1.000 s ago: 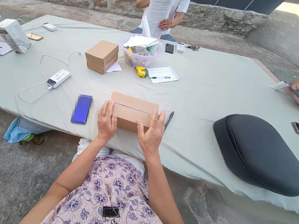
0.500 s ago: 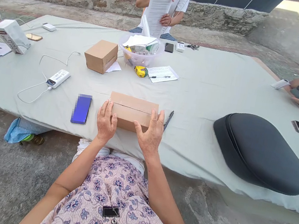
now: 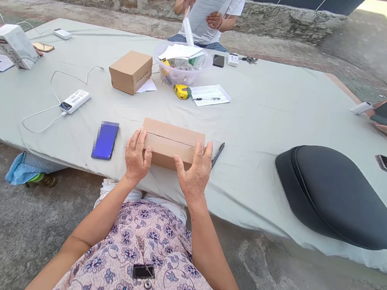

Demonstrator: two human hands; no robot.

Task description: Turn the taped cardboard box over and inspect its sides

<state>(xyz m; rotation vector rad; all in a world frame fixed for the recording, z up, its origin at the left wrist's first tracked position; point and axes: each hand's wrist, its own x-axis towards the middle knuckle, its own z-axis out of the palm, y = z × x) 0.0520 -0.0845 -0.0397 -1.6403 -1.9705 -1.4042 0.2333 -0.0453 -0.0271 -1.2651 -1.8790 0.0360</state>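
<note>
A closed brown cardboard box (image 3: 172,140) lies on the cloth-covered table directly in front of me, a seam running along its top. My left hand (image 3: 137,157) rests on its left end, fingers stretched over the top edge and thumb at the front. At the right end lies my right hand (image 3: 194,172), fingers spread on the top and thumb against the front edge. Both hands are open and touch the box without wrapping round it. Just right of my right hand is a black pen (image 3: 218,155), partly hidden. A phone with a blue screen (image 3: 105,141) lies left of the box.
A second cardboard box (image 3: 130,72), a tape measure (image 3: 182,91), a paper sheet (image 3: 210,95) and a filled plastic basin (image 3: 167,76) stand farther back. A white power bank (image 3: 75,101) trails cables at left. A black cushion-like object (image 3: 340,195) lies right. Other people sit around the table.
My hands and the box have stayed put. The person opposite has moved one hand off the paper's top, to its left side. Hands at the far left and right have shifted.
</note>
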